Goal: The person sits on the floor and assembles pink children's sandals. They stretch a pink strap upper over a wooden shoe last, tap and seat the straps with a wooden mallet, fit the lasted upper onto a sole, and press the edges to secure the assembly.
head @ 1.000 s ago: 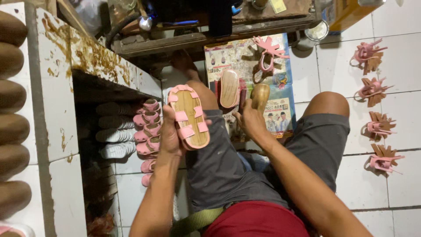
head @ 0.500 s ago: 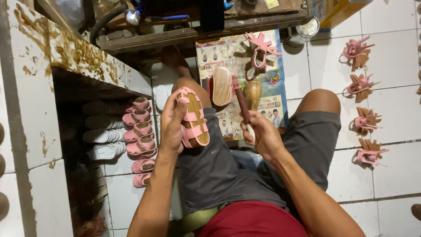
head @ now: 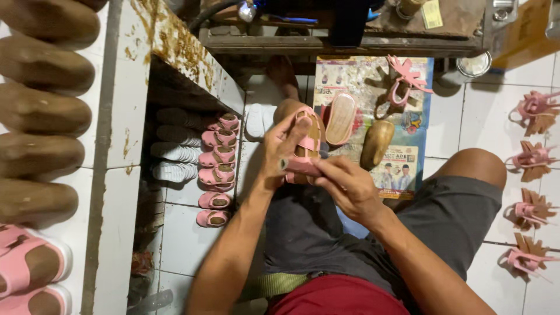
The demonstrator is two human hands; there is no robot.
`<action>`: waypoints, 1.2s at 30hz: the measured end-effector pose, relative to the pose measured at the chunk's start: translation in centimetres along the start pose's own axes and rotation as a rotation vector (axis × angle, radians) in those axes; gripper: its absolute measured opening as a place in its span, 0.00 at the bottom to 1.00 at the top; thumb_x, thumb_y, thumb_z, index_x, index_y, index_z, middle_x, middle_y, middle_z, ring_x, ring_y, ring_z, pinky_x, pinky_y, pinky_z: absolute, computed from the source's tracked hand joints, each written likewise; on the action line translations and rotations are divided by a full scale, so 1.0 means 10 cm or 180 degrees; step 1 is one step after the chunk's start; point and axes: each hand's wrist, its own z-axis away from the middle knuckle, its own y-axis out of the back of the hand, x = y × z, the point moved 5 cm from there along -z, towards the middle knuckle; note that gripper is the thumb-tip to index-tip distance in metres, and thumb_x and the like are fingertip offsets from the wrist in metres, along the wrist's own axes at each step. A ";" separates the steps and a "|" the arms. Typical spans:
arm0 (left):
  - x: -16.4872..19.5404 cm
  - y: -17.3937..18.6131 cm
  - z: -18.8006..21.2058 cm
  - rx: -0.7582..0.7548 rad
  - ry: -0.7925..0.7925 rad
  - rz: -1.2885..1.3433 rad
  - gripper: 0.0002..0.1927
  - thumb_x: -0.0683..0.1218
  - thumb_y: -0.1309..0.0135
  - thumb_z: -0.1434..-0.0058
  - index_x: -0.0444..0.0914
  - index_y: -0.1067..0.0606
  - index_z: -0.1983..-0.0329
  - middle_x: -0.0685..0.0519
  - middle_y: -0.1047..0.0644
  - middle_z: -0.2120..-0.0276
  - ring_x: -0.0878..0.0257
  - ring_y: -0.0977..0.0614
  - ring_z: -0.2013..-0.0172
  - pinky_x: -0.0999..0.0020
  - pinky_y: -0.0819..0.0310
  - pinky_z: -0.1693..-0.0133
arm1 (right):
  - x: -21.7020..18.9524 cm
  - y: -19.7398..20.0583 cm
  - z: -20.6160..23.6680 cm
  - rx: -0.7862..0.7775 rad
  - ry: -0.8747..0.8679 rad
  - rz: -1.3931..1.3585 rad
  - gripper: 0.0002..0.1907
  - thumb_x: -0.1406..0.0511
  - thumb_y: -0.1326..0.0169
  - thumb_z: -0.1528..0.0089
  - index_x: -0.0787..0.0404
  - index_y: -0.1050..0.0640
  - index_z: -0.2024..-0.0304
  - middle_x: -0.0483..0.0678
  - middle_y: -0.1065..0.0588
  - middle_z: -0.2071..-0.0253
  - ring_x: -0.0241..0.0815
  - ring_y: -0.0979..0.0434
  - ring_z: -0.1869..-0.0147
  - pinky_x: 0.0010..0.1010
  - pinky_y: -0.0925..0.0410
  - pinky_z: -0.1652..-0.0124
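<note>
Both hands on one pink child's sandal point(head: 304, 153), held over the lap: right hand point(head: 344, 185) pinches its near strap end, left hand point(head: 281, 149) wraps the side, fingers closed on it. Just beyond, on a printed paper sheet point(head: 402, 169): tan sole point(head: 340, 118), wooden shoe last point(head: 377, 143), pink strap upper point(head: 402, 87). Left: row of finished pink sandals point(head: 217, 169) on floor.

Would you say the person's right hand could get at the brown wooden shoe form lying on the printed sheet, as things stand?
Probably yes, once freed: the right hand is pinching the pink sandal with the left hand. The brown shoe form lies uncovered just beyond, with nothing between.
</note>
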 end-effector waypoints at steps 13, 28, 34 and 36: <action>-0.20 -0.01 -0.03 -0.0191 -0.0068 -0.0013 0.31 0.56 0.38 0.34 0.29 0.26 0.37 0.53 0.20 0.52 0.71 0.21 0.56 0.78 0.25 0.55 | 0.17 0.26 0.22 -0.0034 -0.0346 0.0460 0.20 0.74 0.41 0.37 0.61 0.23 0.41 0.55 0.24 0.57 0.48 0.21 0.59 0.34 0.29 0.62; -0.13 -0.06 0.01 -0.0114 0.0022 0.0250 0.30 0.52 0.37 0.35 0.29 0.26 0.37 0.53 0.20 0.54 0.71 0.21 0.59 0.76 0.24 0.57 | 0.25 0.26 0.39 0.0399 -0.0926 0.0479 0.18 0.74 0.43 0.35 0.64 0.22 0.42 0.54 0.23 0.57 0.50 0.23 0.56 0.37 0.30 0.57; -0.21 -0.08 0.00 -0.0146 0.0272 0.0035 0.30 0.50 0.38 0.36 0.28 0.27 0.36 0.51 0.20 0.57 0.70 0.22 0.63 0.74 0.25 0.63 | 0.15 0.07 0.29 0.0176 -0.0309 0.0483 0.18 0.72 0.41 0.36 0.64 0.23 0.42 0.56 0.24 0.56 0.50 0.22 0.56 0.36 0.28 0.58; -0.19 -0.07 0.00 -0.0221 0.0107 0.0070 0.30 0.50 0.38 0.35 0.28 0.28 0.35 0.51 0.20 0.54 0.70 0.22 0.60 0.75 0.25 0.60 | 0.15 0.14 0.34 0.0145 -0.0541 0.0492 0.18 0.72 0.41 0.37 0.64 0.22 0.43 0.55 0.24 0.58 0.48 0.21 0.58 0.35 0.29 0.60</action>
